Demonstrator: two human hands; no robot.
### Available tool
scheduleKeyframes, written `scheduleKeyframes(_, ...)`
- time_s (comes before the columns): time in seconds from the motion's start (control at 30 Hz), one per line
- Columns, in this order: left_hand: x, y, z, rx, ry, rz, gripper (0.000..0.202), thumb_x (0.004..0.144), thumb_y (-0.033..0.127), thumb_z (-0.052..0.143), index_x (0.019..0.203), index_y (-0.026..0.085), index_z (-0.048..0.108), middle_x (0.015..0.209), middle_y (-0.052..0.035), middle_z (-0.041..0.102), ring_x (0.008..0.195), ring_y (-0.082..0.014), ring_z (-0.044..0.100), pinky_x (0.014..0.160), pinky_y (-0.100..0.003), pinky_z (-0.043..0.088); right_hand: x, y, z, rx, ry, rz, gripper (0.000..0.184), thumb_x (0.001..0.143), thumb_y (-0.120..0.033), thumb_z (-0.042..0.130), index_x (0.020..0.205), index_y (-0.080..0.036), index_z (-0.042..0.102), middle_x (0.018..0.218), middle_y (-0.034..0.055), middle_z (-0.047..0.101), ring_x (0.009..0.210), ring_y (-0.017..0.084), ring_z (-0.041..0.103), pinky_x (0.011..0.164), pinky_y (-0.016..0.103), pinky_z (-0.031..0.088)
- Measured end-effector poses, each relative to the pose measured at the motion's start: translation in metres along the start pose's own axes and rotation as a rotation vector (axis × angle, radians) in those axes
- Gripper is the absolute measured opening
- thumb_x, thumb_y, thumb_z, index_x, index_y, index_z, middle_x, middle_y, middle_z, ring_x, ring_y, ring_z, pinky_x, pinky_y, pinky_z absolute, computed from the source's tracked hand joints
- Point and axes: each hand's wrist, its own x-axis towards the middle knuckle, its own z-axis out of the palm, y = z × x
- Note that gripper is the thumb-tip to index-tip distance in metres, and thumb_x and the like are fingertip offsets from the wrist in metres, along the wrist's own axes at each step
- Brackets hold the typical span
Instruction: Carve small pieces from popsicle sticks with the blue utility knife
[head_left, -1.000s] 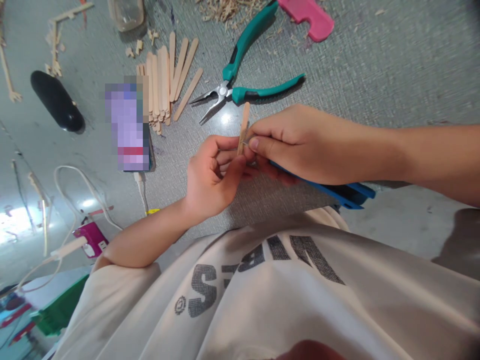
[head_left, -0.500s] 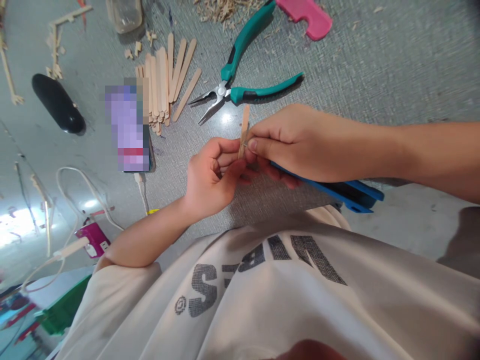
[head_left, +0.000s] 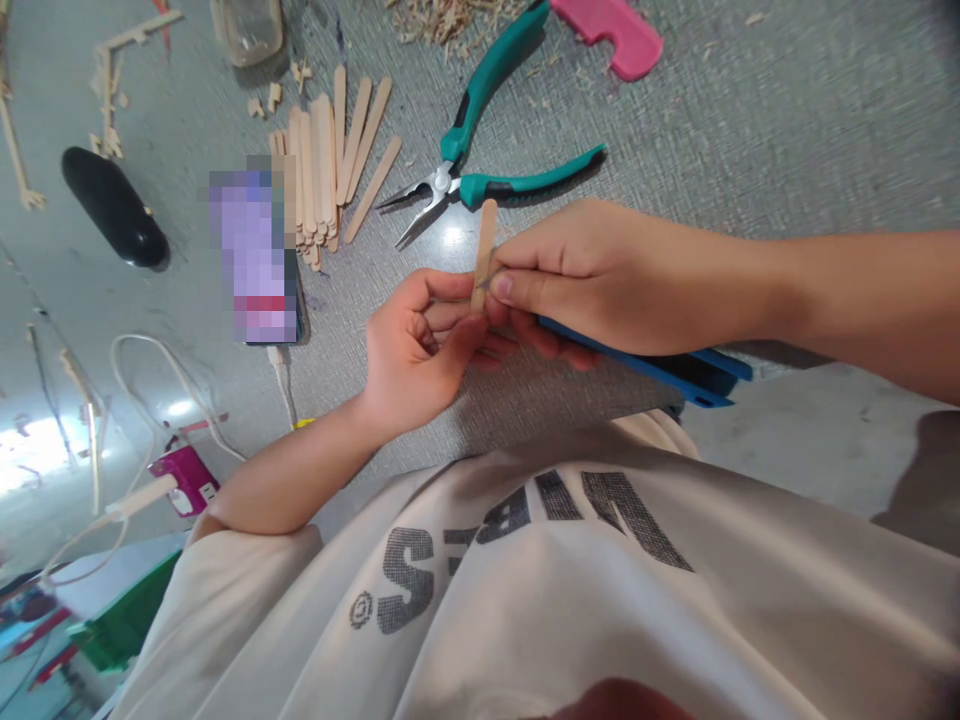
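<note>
My left hand point(head_left: 420, 350) is closed around the lower end of a thin wooden craft stick point(head_left: 484, 245), which stands upright above the grey table. My right hand point(head_left: 600, 275) grips a blue-handled cutter point(head_left: 660, 365); its thumb and small metal blade press against the side of the stick. The handle sticks out behind my palm toward the right. Both hands meet at the stick, just in front of my white printed shirt.
Teal-handled pliers point(head_left: 480, 150) lie just beyond my hands. A pile of craft sticks point(head_left: 326, 165) sits left of them, next to a phone point(head_left: 255, 250) on a white cable point(head_left: 172, 380). A pink tool point(head_left: 611, 35), wood shavings point(head_left: 450, 18), a black case point(head_left: 112, 205) and glued stick frames point(head_left: 112, 80) lie farther off.
The stick stands slightly higher and a little to the left in my left hand than before. My right hand has shifted slightly along it with the cutter.
</note>
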Motion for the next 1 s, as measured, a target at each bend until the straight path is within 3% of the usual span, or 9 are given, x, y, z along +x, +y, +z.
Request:
scheduleKeyframes(0.17, 0.0020, -0.0013, 0.0009, 0.018, 0.034, 0.000, 0.051, 0.097, 0.064, 0.087, 0.115, 0.025, 0.060, 0.100, -0.0033, 0.090, 0.083, -0.0252, 0.090, 0.063, -0.032, 0.074, -0.0001, 0.0005, -0.0018, -0.016, 0.013, -0.038, 0.049, 0.108, -0.001, 0.047, 0.064, -0.020, 0.058, 0.052, -0.0060, 0.063, 0.039, 0.006, 0.056, 0.042, 0.019, 0.039)
scheduleKeyframes(0.37, 0.0022, -0.0042, 0.0020, 0.015, 0.029, 0.010, 0.052, 0.097, 0.065, 0.087, 0.119, 0.024, 0.061, 0.097, -0.0021, 0.089, 0.084, -0.0240, 0.090, 0.068, -0.033, 0.076, -0.0008, -0.0024, 0.0001, -0.065, 0.049, -0.011, 0.045, 0.104, 0.006, 0.049, 0.067, -0.019, 0.059, 0.051, -0.0076, 0.061, 0.040, 0.005, 0.053, 0.045, 0.019, 0.037)
scheduleKeyframes(0.6, 0.0015, -0.0077, 0.0020, -0.018, 0.018, 0.022, 0.050, 0.098, 0.058, 0.089, 0.122, 0.025, 0.061, 0.106, -0.0036, 0.090, 0.091, -0.0262, 0.091, 0.071, -0.037, 0.077, -0.0023, -0.0001, 0.0031, -0.101, 0.099, 0.009, 0.042, 0.106, -0.003, 0.049, 0.071, -0.019, 0.064, 0.051, -0.0063, 0.065, 0.039, 0.008, 0.057, 0.045, 0.022, 0.041)
scheduleKeyframes(0.83, 0.0008, -0.0081, 0.0014, 0.018, 0.013, -0.016, 0.051, 0.098, 0.065, 0.086, 0.118, 0.025, 0.061, 0.097, -0.0028, 0.089, 0.088, -0.0274, 0.091, 0.065, -0.035, 0.076, -0.0013, 0.0013, 0.0049, -0.085, 0.054, 0.003, 0.047, 0.106, -0.003, 0.050, 0.062, -0.020, 0.057, 0.046, -0.0070, 0.059, 0.035, 0.007, 0.053, 0.041, 0.023, 0.035)
scheduleKeyframes(1.0, 0.0009, -0.0019, 0.0003, -0.031, 0.012, -0.056, 0.051, 0.096, 0.062, 0.089, 0.117, 0.025, 0.061, 0.098, -0.0011, 0.090, 0.088, -0.0264, 0.091, 0.067, -0.034, 0.076, 0.0000, -0.0007, 0.0007, -0.042, 0.032, 0.026, 0.050, 0.110, -0.006, 0.050, 0.063, -0.020, 0.057, 0.048, -0.0067, 0.061, 0.035, 0.007, 0.055, 0.040, 0.021, 0.037)
